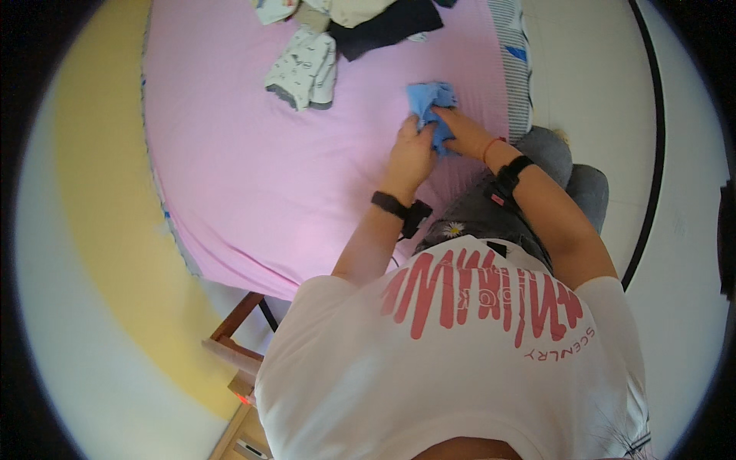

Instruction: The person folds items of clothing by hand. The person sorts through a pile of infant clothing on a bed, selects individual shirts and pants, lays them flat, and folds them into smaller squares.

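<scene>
A small blue cloth item [428,95], bunched and partly folded, lies near the right edge of the pink bedsheet [259,172]. My left hand [413,150] holds its lower left side, thumb on the fabric. From the right, my right hand [468,133] grips the same cloth, with fingers over its middle. Both hands cover part of it, so what kind of garment it is cannot be told. Farther up the bed lies a white patterned garment [305,69] with dark grey trim, apart from both hands.
At the top of the bed is a pile with a black garment [385,29] and a cream garment [359,10]. A striped mattress side [512,69] borders the tiled floor [581,86]. A yellow-and-white wall [103,172] runs along the left. A wooden chair or stool [236,333] stands lower left.
</scene>
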`<state>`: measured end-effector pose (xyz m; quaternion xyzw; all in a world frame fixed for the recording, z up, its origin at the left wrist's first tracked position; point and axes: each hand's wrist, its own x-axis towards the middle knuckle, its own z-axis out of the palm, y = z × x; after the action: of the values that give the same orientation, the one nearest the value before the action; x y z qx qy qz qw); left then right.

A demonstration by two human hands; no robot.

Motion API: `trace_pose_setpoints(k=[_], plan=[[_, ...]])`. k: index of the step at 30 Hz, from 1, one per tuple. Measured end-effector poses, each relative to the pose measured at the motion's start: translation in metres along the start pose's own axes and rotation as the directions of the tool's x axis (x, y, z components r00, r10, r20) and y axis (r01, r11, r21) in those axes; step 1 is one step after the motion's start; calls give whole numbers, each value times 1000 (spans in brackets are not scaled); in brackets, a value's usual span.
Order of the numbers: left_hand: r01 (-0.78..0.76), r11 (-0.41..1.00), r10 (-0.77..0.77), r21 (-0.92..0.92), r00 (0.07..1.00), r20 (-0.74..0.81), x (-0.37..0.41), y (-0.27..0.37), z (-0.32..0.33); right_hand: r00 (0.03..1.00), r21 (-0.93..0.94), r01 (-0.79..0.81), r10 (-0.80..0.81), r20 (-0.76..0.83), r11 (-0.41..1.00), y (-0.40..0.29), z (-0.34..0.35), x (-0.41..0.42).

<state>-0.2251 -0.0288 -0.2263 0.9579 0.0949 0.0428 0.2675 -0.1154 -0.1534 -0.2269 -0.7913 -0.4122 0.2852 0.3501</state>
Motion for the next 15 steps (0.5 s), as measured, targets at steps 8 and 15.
trace_pose_setpoints(k=[8,15], plan=[[38,999,-35,-26,992,122,17,-15,8,999,22,-35,36,-33,999,24,20,-12],[-38,999,41,-30,990,133,19,-16,3,999,62,-41,40,21,997,30,21,-8]])
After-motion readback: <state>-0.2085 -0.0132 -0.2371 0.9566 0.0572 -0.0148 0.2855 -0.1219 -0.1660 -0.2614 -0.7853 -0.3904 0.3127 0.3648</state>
